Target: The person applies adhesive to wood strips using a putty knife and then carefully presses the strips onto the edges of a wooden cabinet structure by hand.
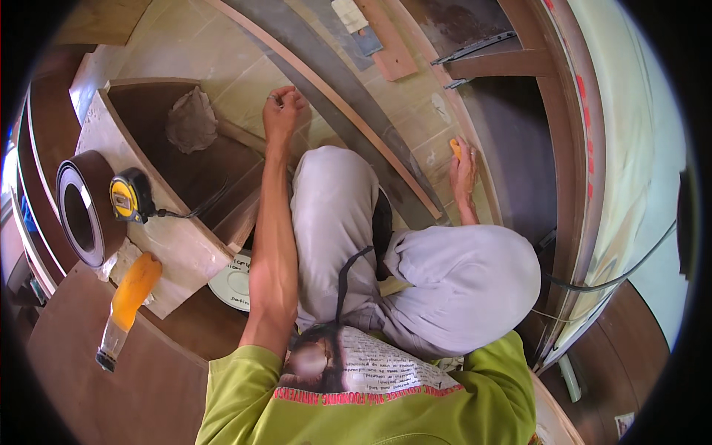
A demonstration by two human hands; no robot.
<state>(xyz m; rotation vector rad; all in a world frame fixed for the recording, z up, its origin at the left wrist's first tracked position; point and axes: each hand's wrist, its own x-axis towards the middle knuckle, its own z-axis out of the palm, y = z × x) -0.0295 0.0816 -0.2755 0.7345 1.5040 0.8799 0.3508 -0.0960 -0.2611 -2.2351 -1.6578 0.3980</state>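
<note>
Orange-yellow piece (455,148), small, kind not certain: one, held in the right hand (463,176). Located right of the long wooden strip (317,78), near its lower end, low over the tiled floor (241,85), just beside the front edge of the dark cabinet (519,126).

Step in hand, by judgement: handling of the small piece low along the cabinet front. Next move, by judgement: calls for a secure pinch and careful wrist control between strip and cabinet, clear of the strip itself.

Right hand, pose: reaching forward past the bent right knee (463,289), forearm mostly hidden behind it; fingers pointing away from the body, narrow, closed on the piece near the tips. Contact with cabinet edge or floor: cannot tell.

Left hand (283,111), pose: left of the strip, apart from it, bare forearm extended forward; fingers curled inward, narrow. Anything between the tips: cannot tell, too small.

Also listed, left of the strip: wooden box (167,256), with crumpled pale wad (191,122) inside; farther left, yellow-and-black tape measure (132,195) and brown roll (105,204). Right of the strip, toward its far end: short plank (391,48).
</note>
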